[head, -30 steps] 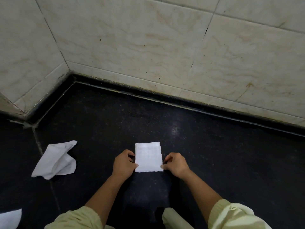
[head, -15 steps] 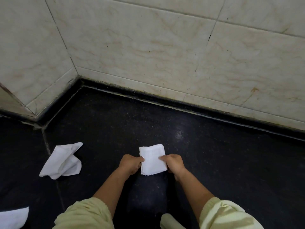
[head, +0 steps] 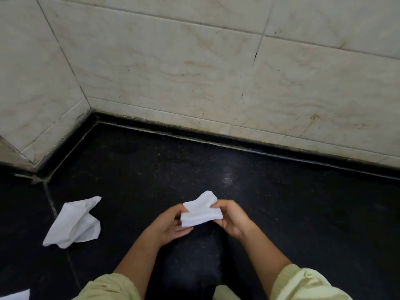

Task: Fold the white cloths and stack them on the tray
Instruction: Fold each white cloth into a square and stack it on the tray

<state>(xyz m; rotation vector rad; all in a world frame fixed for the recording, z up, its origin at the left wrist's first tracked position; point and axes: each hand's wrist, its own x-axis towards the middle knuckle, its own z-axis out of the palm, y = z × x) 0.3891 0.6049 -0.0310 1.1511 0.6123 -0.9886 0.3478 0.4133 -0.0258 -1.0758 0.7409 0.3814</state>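
Note:
A small folded white cloth (head: 201, 211) is held just above the black counter, pinched from both sides. My left hand (head: 173, 224) grips its left edge with the palm turned up under it. My right hand (head: 229, 215) grips its right edge. The cloth's top layer bulges up at the far corner. A second white cloth (head: 74, 223) lies crumpled and unfolded on the counter to the left, well apart from both hands. No tray is in view.
The black speckled counter (head: 281, 213) runs back to a tiled wall (head: 194, 68) and a corner at the left. A corner of another white cloth (head: 16, 295) shows at the bottom left edge. Pale yellow sleeves cover both forearms.
The cloth lay flat on the counter as a rectangle; both hands folded it in half and lifted it. The camera view shifted slightly.

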